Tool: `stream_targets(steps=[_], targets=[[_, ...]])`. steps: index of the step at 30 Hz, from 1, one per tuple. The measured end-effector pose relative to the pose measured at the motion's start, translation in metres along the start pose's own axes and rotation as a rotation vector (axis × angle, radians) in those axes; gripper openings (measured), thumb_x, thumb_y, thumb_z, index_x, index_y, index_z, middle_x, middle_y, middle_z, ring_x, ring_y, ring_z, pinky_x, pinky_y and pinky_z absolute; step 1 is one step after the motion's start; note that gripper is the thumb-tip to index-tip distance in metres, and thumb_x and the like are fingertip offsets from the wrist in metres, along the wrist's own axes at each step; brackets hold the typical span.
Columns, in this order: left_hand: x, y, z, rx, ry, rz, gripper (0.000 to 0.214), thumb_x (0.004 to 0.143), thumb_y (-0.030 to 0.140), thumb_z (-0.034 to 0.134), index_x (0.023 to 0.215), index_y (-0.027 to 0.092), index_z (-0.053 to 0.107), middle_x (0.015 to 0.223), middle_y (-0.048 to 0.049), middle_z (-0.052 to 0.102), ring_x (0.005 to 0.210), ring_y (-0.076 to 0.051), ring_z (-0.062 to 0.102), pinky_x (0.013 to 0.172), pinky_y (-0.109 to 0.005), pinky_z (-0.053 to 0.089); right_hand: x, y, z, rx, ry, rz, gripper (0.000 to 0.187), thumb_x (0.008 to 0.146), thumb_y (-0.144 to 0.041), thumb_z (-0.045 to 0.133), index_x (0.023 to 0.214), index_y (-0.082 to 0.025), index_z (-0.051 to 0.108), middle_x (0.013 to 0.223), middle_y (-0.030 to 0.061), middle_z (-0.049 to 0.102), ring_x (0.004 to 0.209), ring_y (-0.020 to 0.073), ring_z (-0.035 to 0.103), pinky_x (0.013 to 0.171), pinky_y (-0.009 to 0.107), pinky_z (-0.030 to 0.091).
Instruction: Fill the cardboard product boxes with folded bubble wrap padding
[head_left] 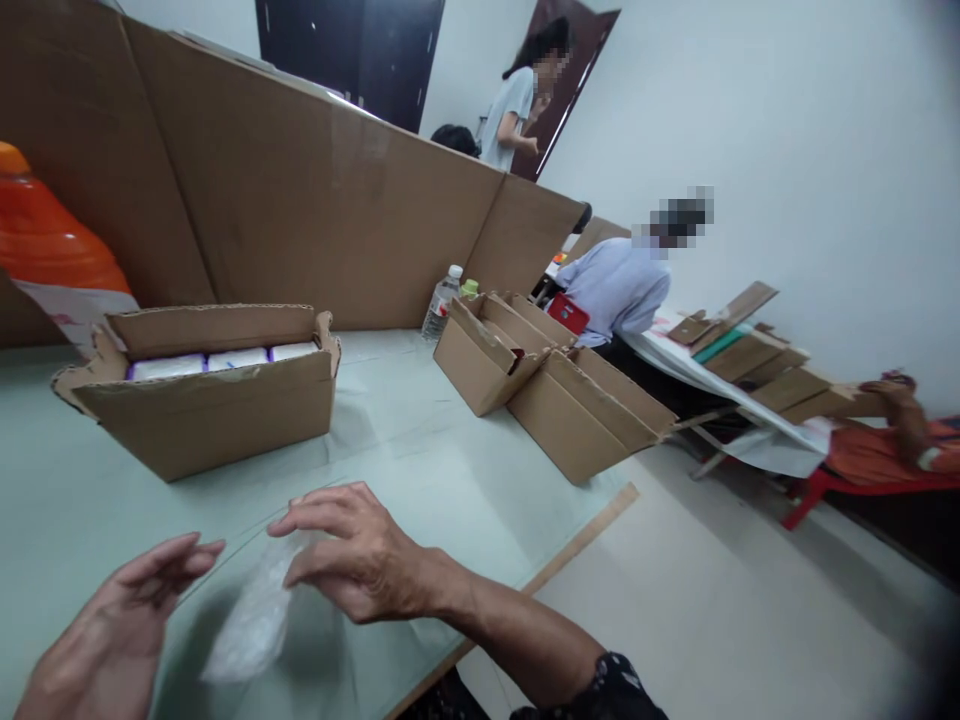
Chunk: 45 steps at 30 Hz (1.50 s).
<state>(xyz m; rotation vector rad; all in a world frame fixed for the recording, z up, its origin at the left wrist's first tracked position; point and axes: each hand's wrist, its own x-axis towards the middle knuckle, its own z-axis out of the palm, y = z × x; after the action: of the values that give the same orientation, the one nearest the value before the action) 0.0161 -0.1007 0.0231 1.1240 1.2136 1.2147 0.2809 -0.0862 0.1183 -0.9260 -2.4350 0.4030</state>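
Observation:
A clear plastic bag (251, 625) lies flat on the pale green table (420, 450) near its front edge. My right hand (360, 555) hovers over the bag's upper end, fingers bent and spread, fingertips at the plastic. My left hand (120, 630) rests at the bag's left side, fingers extended toward it, palm partly turned up. Neither hand closes around anything. Behind them stands an open cardboard box (202, 395) with white packets (217, 360) lined up inside.
Two more open cardboard boxes (559, 395) sit at the table's right edge, beside a water bottle (441, 303). A tall cardboard screen (300, 190) backs the table. An orange container (45, 240) stands far left. One person sits at the right, another stands by the door.

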Motion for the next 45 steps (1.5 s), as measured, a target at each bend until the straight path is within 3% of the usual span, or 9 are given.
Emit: stream_targets(steps=[4, 8, 11, 17, 21, 25, 29, 36, 45], targets=[[-0.009, -0.023, -0.003, 0.515, 0.013, 0.258, 0.036, 0.083, 0.052, 0.066, 0.115, 0.036, 0.068, 0.116, -0.0017, 0.074, 0.112, -0.033, 0.067, 0.104, -0.052, 0.05, -0.031, 0.02, 0.014, -0.11, -0.17, 0.092, 0.015, 0.087, -0.013, 0.064, 0.094, -0.024, 0.071, 0.127, 0.0, 0.072, 0.127, 0.0172, 0.059, 0.109, 0.036, 0.041], [-0.017, -0.037, 0.018, 0.829, -0.133, 0.687, 0.031, 0.083, 0.046, 0.066, 0.111, 0.034, 0.071, 0.106, -0.0035, 0.076, 0.097, -0.029, 0.07, 0.081, -0.039, 0.054, -0.044, 0.019, 0.021, -0.095, -0.085, 0.257, 0.019, 0.088, -0.016, 0.067, 0.106, -0.022, 0.071, 0.126, 0.0022, 0.072, 0.118, 0.0163, 0.063, 0.104, 0.033, 0.043], [-0.018, -0.035, 0.027, 0.926, -0.119, 0.788, 0.03, 0.088, 0.045, 0.061, 0.113, 0.029, 0.068, 0.104, -0.0049, 0.075, 0.093, -0.026, 0.07, 0.081, -0.037, 0.051, -0.028, 0.006, 0.031, -0.129, -0.075, 0.183, 0.021, 0.092, -0.025, 0.065, 0.112, -0.025, 0.07, 0.136, 0.0025, 0.066, 0.123, 0.0185, 0.058, 0.105, 0.035, 0.041], [-0.025, -0.001, 0.05, 1.11, 0.042, 0.646, 0.043, 0.091, 0.043, 0.053, 0.124, 0.016, 0.059, 0.102, -0.0129, 0.073, 0.09, -0.03, 0.068, 0.081, -0.042, 0.049, -0.001, -0.009, 0.053, -0.104, -0.127, 0.039, 0.033, 0.092, -0.02, 0.058, 0.124, -0.025, 0.063, 0.144, 0.0055, 0.059, 0.126, 0.0217, 0.053, 0.106, 0.04, 0.042], [-0.023, 0.008, 0.066, 1.134, 0.029, 0.435, 0.026, 0.09, 0.031, 0.05, 0.102, 0.017, 0.068, 0.09, -0.0104, 0.074, 0.086, -0.03, 0.067, 0.08, -0.042, 0.048, -0.016, 0.004, 0.054, -0.02, -0.015, 0.125, 0.041, 0.09, -0.01, 0.053, 0.129, -0.022, 0.059, 0.139, 0.0088, 0.062, 0.125, 0.0226, 0.055, 0.104, 0.042, 0.045], [-0.023, 0.011, 0.058, 0.994, 0.067, 0.212, 0.025, 0.086, 0.026, 0.045, 0.09, 0.02, 0.07, 0.085, -0.008, 0.075, 0.084, -0.027, 0.068, 0.081, -0.041, 0.05, -0.044, 0.022, 0.044, -0.045, 0.073, 0.213, 0.033, 0.092, -0.012, 0.053, 0.122, -0.02, 0.062, 0.134, 0.0126, 0.065, 0.123, 0.0265, 0.057, 0.098, 0.045, 0.046], [-0.025, 0.025, 0.04, 0.747, 0.009, 0.016, 0.041, 0.079, 0.035, 0.051, 0.113, 0.019, 0.067, 0.1, -0.0082, 0.075, 0.083, -0.024, 0.069, 0.064, -0.034, 0.052, -0.058, 0.029, 0.037, -0.077, 0.149, 0.284, 0.024, 0.093, -0.013, 0.053, 0.112, -0.021, 0.067, 0.129, 0.012, 0.067, 0.119, 0.0276, 0.059, 0.095, 0.045, 0.047], [-0.029, 0.027, 0.042, 0.847, -0.161, 0.285, 0.064, 0.077, 0.03, 0.056, 0.139, 0.018, 0.054, 0.147, -0.014, 0.055, 0.135, -0.033, 0.051, 0.11, -0.05, 0.045, -0.043, 0.034, 0.043, -0.022, 0.078, 0.372, 0.055, 0.085, -0.012, 0.056, 0.139, -0.019, 0.054, 0.143, 0.0147, 0.058, 0.13, 0.0304, 0.054, 0.103, 0.049, 0.045], [-0.025, 0.027, 0.058, 0.532, -0.097, 0.187, 0.036, 0.082, 0.021, 0.047, 0.107, 0.018, 0.073, 0.109, -0.0092, 0.073, 0.1, -0.023, 0.068, 0.087, -0.036, 0.053, -0.03, 0.032, 0.036, 0.499, 0.212, 0.406, 0.035, 0.09, -0.024, 0.061, 0.124, -0.024, 0.066, 0.117, 0.0072, 0.072, 0.106, 0.0224, 0.065, 0.098, 0.042, 0.05]])
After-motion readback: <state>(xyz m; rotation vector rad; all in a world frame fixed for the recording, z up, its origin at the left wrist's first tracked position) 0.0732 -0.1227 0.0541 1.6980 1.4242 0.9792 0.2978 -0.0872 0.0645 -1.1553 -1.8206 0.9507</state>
